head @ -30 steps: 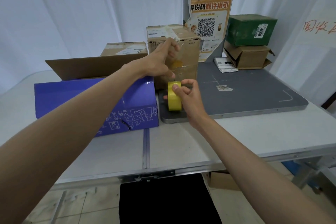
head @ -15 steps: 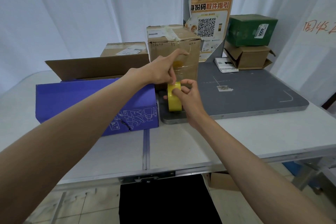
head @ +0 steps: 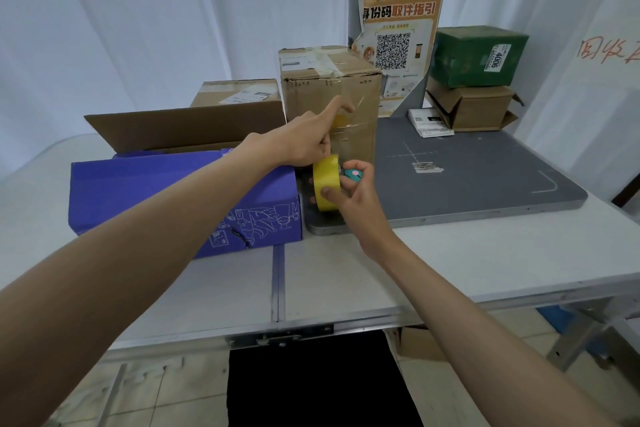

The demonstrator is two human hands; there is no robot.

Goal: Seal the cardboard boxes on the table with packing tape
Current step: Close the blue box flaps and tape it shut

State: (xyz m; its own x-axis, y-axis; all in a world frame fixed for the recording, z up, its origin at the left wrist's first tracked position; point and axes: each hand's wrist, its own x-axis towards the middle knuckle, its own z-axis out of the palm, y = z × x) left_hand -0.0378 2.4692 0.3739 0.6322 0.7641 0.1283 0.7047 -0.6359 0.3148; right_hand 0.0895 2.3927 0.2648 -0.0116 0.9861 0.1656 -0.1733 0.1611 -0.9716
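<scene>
A yellow packing tape roll [head: 325, 184] stands on edge in front of the tall brown cardboard box [head: 360, 94], and my right hand [head: 356, 201] grips it from the right. That hand also holds a small teal object [head: 354, 173] with a pink dot. My left hand [head: 304, 142] rests at the top of the roll, thumb and curled fingers pinching where the tape leaves it, index finger pointing at the box front. Shiny tape runs down the front of the tall box. A purple box [head: 173, 191] with a raised brown flap [head: 187, 128] lies to the left.
The tall box and the roll sit on a dark grey platform [head: 485, 177] on the white table [head: 450, 260]. A low brown box [head: 235, 94] stands behind the purple one. A green box [head: 474, 55] is stacked on a brown box [head: 478, 107] at the back right, beside a poster stand [head: 398, 42].
My left hand has come down from the top edge of the tall box, along its front, to the top of the roll. The teal object now shows in my right hand.
</scene>
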